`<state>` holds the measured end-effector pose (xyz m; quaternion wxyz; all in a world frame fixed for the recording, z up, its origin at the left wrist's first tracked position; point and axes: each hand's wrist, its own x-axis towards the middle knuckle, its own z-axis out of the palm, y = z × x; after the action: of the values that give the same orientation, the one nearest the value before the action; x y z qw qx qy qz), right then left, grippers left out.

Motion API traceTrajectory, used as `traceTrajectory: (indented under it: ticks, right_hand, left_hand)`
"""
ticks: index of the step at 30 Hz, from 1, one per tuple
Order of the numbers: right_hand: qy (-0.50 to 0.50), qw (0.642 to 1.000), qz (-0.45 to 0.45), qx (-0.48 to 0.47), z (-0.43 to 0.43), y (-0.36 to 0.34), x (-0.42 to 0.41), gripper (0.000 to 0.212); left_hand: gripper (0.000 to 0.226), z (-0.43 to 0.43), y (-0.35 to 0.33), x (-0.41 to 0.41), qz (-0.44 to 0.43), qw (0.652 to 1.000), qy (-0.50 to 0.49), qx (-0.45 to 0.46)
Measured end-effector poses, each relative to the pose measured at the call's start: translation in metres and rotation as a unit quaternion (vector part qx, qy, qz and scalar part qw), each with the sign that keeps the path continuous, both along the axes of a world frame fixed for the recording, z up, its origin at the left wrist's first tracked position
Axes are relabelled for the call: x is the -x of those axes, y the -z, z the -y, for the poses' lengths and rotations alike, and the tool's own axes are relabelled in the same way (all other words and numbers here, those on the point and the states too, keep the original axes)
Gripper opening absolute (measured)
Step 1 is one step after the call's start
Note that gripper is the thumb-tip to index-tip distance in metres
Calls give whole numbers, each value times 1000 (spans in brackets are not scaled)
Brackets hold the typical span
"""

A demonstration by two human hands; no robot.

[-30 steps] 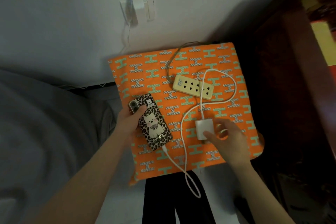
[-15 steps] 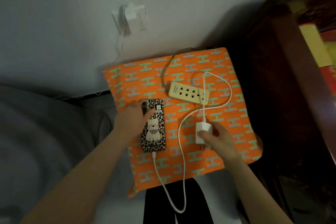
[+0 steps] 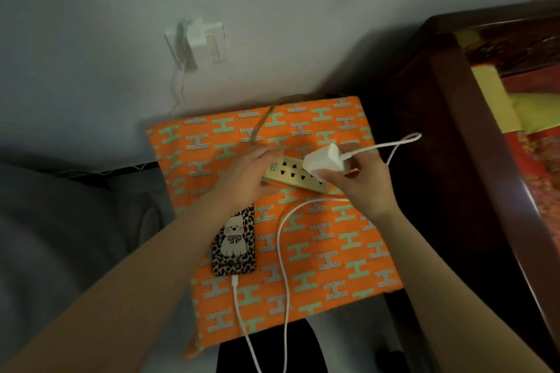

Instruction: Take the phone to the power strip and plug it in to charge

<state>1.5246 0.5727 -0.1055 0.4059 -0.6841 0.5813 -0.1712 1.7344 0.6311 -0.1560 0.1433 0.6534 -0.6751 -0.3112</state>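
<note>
A phone in a leopard-print case (image 3: 235, 244) lies face down on an orange patterned cushion (image 3: 333, 251), with a white cable (image 3: 283, 251) plugged into its near end. The cream power strip (image 3: 295, 174) lies across the cushion's far half. My left hand (image 3: 245, 177) grips the strip's left end and holds it down. My right hand (image 3: 360, 182) holds the white charger block (image 3: 322, 159) just above the strip's sockets; whether its prongs are in a socket is hidden. The cable loops out to the right of the block.
A wall socket with a white plug (image 3: 198, 39) sits on the grey wall behind the cushion. Dark wooden furniture (image 3: 454, 145) stands close on the right. Grey bedding (image 3: 60, 236) lies to the left. The strip's own cord (image 3: 262, 121) runs off the cushion's far edge.
My left hand let go of the phone and moved up onto the strip's left end. My right hand lifted the charger block off the cushion and carried it over the strip.
</note>
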Motion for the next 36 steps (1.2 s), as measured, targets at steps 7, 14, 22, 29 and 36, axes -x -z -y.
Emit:
traceTrajectory:
  ticks: [7,14,22,29,36]
  right_hand:
    - [-109,982,-103,115,-4,12,-20,34]
    - [-178,952,-178,176,1,5,-35,18]
    - [-201,933,-239,178,1,16,-43,16]
    - [-182,948,-201,167,-3,14,-40,25]
    - [-165,959,-182,140,-3,27,-35,24]
  left_hand:
    - [57,14,3,0,44,999,-5,23]
    - [50,12,0,2,27,999,-16,16]
    - [44,12,3,5,20,1000,-17,3]
    - [50,12,-1,9,35,999,-17,-1]
    - [57,14,0,10,60,998,0,-13]
